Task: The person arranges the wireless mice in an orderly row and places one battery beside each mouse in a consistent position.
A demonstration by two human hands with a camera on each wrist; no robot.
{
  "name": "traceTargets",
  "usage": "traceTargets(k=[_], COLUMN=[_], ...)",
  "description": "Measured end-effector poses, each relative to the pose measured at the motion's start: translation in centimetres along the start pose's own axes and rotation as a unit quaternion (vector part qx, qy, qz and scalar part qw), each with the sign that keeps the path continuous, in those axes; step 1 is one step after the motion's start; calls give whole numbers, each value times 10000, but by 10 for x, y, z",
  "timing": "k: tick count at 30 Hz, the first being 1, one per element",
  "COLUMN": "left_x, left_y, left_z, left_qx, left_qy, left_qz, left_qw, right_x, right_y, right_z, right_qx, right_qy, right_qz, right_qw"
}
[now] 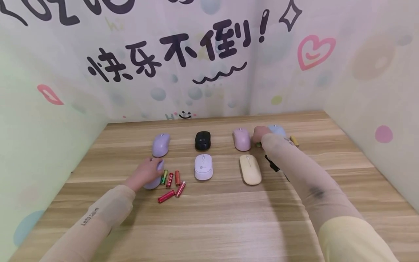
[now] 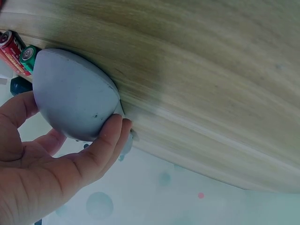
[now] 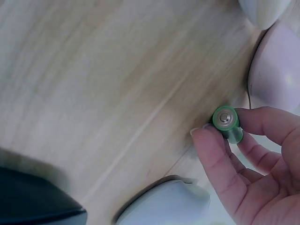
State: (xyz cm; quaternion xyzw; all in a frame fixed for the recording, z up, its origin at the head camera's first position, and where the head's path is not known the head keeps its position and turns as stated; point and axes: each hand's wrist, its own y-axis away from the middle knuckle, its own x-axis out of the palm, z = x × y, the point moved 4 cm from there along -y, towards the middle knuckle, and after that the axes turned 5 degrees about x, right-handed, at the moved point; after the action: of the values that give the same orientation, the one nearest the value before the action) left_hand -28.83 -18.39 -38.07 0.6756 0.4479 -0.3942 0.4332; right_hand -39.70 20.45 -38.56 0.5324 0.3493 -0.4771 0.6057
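Note:
My left hand (image 1: 145,174) holds a lavender mouse (image 1: 152,184) at the left of the table; in the left wrist view thumb and fingers lie around the sides of that mouse (image 2: 72,93). Just right of it lie several red and green batteries (image 1: 170,180). Over at the back right, my right hand (image 1: 260,134) is between a pink mouse (image 1: 242,139) and a blue mouse (image 1: 277,130). The right wrist view shows the right hand (image 3: 253,164) pinching a green battery (image 3: 226,119) between thumb and fingers, close to the wood surface.
A purple mouse (image 1: 161,145), a black mouse (image 1: 203,140), a white mouse (image 1: 203,167) and a cream mouse (image 1: 250,170) stand on the table (image 1: 209,225). A black object (image 1: 272,163) and a yellow battery (image 1: 294,141) lie near the right forearm. Printed cloth hangs behind.

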Motion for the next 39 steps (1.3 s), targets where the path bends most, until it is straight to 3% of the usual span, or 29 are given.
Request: traceTargets(k=[18,26,31,35,39], left_x=[0,-1,0,1,2], left_y=[2,1,0,0,-1], left_z=[1,1,2,2,1], left_qx=[-61,-79,-45,-32,-28], left_qy=[53,94,90,78,48], left_qz=[42,66,62,19,24], left_qw=[10000,9999,9999,10000,10000], right_x=[-1,-8,-25,-41,-43], right_y=[5,14,34,64,96], right_z=[4,3,1,5,7], right_qx=[-135,-60,-132,-469,-742], right_qy=[-178,-308,-406,-582,-504], right_qz=[-39,232,434,531,556], right_qw=[9997,9992,9981,9958,9944])
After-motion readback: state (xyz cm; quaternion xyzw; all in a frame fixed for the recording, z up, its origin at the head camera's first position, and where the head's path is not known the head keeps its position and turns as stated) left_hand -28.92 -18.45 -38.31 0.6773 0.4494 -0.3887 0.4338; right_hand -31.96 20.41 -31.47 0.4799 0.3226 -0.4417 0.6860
